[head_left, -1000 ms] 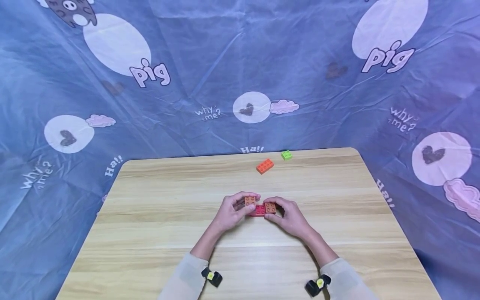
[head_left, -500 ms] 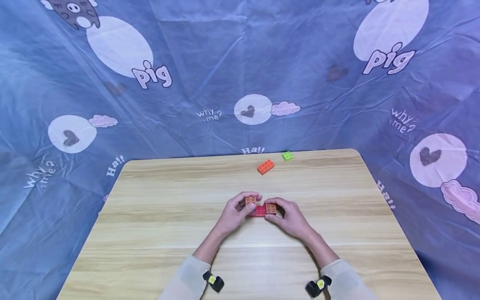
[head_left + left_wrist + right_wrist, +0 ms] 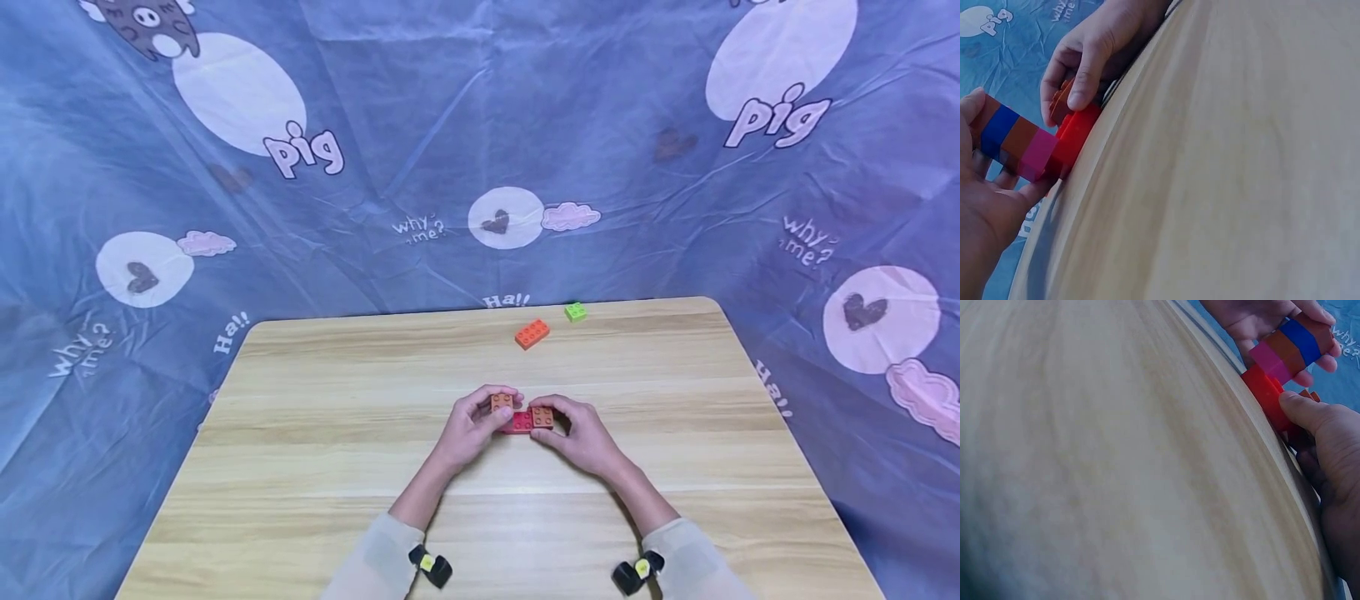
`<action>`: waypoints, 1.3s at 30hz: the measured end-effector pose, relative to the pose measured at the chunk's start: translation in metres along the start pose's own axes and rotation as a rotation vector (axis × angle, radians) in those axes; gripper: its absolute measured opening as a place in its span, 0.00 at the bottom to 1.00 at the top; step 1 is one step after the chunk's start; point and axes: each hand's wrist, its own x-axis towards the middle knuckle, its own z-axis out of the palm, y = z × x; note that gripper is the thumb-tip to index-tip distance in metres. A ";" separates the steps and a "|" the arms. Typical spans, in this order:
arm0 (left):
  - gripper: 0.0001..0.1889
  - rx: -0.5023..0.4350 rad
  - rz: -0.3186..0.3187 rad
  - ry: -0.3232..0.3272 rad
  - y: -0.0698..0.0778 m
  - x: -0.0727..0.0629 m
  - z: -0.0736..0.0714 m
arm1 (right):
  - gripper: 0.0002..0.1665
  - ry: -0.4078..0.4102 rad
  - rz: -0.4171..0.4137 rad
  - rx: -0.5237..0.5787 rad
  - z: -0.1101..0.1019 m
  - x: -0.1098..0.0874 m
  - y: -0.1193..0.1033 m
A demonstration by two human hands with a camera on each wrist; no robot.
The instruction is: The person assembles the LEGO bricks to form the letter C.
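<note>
Left hand (image 3: pixel 465 429) pinches a smooth-sided, four-layer block stack (image 3: pixel 1015 139) at the left end of the studded red brick (image 3: pixel 1080 134), on wood-grain table (image 3: pixel 337 467). Right hand (image 3: pixel 583 432) grips square brown block (image 3: pixel 542 417) at the brick's right end.

wood-grain table (image 3: pixel 315 467) | orange brick (image 3: pixel 532 334) near far edge | green brick (image 3: pixel 575 312) just beyond | blue printed cloth (image 3: pixel 390 108) behind

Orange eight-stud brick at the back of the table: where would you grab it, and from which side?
I'd probably pinch the orange eight-stud brick midway along its two long sides, coming down from above and the person's side. It lies flat, studs up, its length slanting away to the right, and the green four-stud brick sits apart beyond its right end.
</note>
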 end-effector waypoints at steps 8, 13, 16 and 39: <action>0.15 0.002 0.012 0.004 0.002 0.000 0.000 | 0.26 -0.010 0.014 0.001 0.001 0.000 0.000; 0.14 -0.013 -0.032 0.021 0.004 0.000 0.001 | 0.26 -0.012 0.011 -0.004 0.001 0.000 0.001; 0.15 -0.008 -0.055 0.009 0.005 0.000 0.000 | 0.26 -0.008 0.005 -0.002 0.000 0.000 0.000; 0.15 0.131 0.057 0.050 0.007 0.003 -0.005 | 0.25 0.004 0.015 0.007 0.000 0.000 -0.001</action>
